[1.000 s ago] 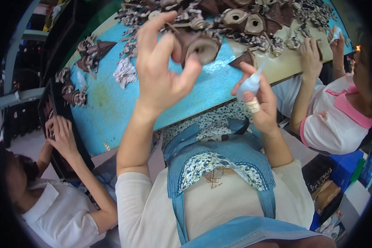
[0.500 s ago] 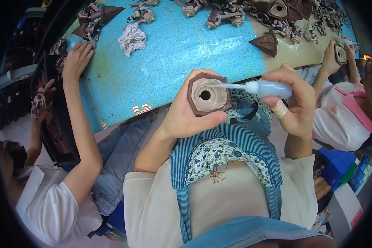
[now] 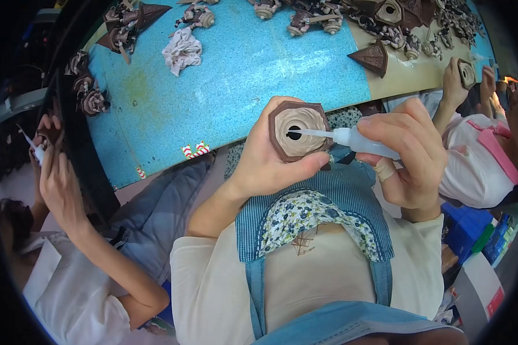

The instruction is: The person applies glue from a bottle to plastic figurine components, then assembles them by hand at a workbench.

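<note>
Brown hexagonal piece (image 3: 298,131) facing up in left hand (image 3: 269,164), glue bottle (image 3: 360,140) lying level — nozzle pointing left

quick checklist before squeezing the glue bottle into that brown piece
1. Left hand grips the brown hexagonal piece with its beige swirled face up toward the camera: ok.
2. Right hand is wrapped around the small squeeze bottle: ok.
3. Nozzle tip sits at the dark centre hole: ok.
4. Whether the tip is actually inside the hole or just at its edge: cannot tell.
5. How full the bottle is, as the fingers cover it: cannot tell.
6. Piece held above the lap, off the blue tabletop, away from the co-workers' hands: ok.
</note>
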A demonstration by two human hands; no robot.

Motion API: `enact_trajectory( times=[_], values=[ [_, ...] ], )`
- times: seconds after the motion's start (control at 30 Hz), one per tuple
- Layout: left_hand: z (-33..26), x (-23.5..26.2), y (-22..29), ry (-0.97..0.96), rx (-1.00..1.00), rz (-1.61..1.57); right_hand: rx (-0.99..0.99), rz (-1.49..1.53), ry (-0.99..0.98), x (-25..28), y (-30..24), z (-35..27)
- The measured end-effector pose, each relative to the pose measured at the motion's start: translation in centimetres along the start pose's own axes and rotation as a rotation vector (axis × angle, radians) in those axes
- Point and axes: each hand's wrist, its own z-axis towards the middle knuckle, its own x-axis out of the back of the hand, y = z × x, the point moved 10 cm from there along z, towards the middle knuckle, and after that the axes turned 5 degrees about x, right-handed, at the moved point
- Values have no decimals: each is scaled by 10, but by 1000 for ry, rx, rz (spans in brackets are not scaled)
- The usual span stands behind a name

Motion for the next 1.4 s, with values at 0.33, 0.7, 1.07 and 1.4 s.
enact_trajectory(
  times=[0.33,0.7,1.07,1.4],
  values=[
    [-2,8,2,70,19,2,-38,80,1,-5,14,-5],
    [-17,35,44,299,-225,898,-471,774,279,-90,111,-34],
    [-52,65,79,656,-657,433,-181,263,283,-115,91,20],
    [-42,63,81,778,-783,469,-467,-339,252,-64,165,20]
  ],
)
